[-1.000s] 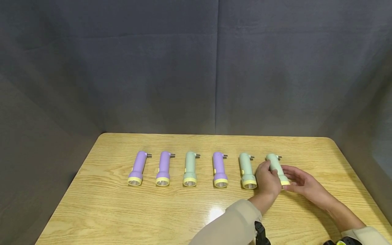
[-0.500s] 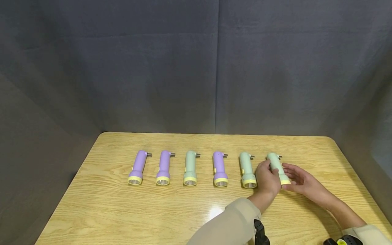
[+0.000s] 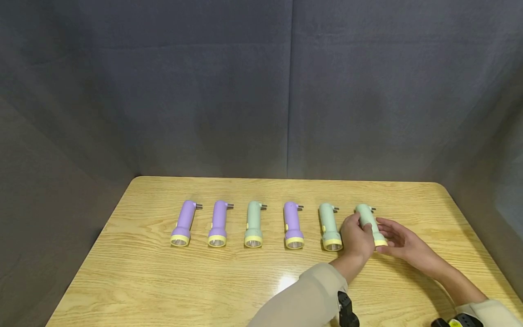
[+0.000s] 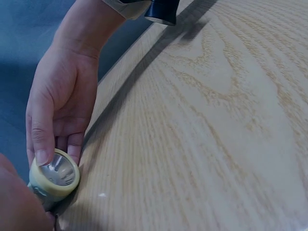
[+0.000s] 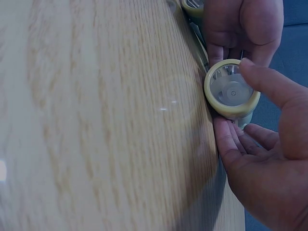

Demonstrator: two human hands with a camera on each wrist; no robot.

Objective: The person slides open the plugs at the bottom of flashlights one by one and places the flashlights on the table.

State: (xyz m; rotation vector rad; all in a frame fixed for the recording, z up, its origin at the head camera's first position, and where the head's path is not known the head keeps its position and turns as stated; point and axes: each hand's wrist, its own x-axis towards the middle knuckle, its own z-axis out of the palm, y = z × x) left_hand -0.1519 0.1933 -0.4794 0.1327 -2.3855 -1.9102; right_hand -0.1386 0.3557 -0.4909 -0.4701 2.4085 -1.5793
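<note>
A pale green flashlight with a yellow head lies at the right end of a row, its plug prongs toward the back. My left hand grips its body from the left. From the right, my right hand holds the yellow head, thumb on the rim and fingers along the side. The right wrist view shows the round clear lens facing the camera, with that thumb over its edge. In the left wrist view, the flashlight's head sits between both hands. Part of the body is hidden by the left hand.
Left of the hands, in one row, lie a green flashlight, a purple one, another green one and two more purple flashlights. They rest on a wooden table. Dark grey cloth hangs behind and at both sides.
Both hands stay almost still on the rightmost green flashlight. The other flashlights keep their places.
</note>
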